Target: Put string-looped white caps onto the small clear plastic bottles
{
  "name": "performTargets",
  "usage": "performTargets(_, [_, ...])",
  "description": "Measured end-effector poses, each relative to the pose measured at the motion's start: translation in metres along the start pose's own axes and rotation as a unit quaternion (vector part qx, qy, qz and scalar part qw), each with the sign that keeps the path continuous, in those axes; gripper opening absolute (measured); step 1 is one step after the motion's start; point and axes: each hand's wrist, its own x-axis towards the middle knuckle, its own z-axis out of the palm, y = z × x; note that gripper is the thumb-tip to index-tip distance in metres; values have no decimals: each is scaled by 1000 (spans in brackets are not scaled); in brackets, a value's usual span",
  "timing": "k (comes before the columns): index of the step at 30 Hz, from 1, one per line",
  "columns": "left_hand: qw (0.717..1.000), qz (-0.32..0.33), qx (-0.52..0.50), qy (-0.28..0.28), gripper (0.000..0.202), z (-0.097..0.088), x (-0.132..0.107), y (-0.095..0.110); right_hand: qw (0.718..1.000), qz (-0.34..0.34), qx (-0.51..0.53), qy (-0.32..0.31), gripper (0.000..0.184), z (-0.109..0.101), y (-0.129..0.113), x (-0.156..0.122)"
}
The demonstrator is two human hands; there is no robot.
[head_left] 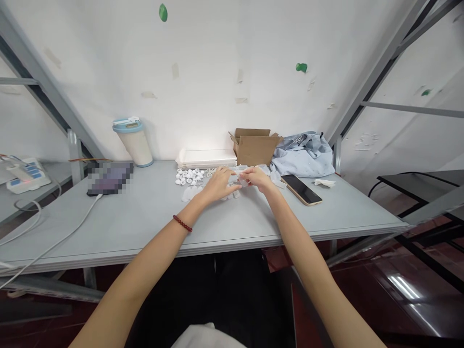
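Both my arms reach out over a pale grey table. My left hand, with a red bead bracelet on its wrist, has its fingers curled over small clear plastic pieces on the table. My right hand meets it, fingers pinched on a small clear plastic piece held between the two hands. Just left of the hands lies a scatter of several small white round parts.
A phone lies face up right of my hands. Behind are an open cardboard box, a stack of white trays, a bundled light blue cloth and a white cup with a blue lid. A tablet with a white cable lies at left.
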Motion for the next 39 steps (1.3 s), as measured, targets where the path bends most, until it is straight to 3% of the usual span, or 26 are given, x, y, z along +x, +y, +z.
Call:
performTargets(11, [999, 28, 28, 37, 46, 8, 2, 8, 998, -7, 62, -23, 16, 0, 0, 1])
performTargets(16, [998, 19, 27, 51, 36, 12, 3, 11, 993, -14, 105, -61, 19, 0, 3, 3])
performTargets(24, [997, 11, 27, 72, 32, 11, 4, 15, 991, -3, 120, -64, 12, -4, 0, 2])
performTargets(39, [999, 21, 23, 32, 35, 16, 1, 15, 997, -9, 34, -73, 20, -12, 4, 3])
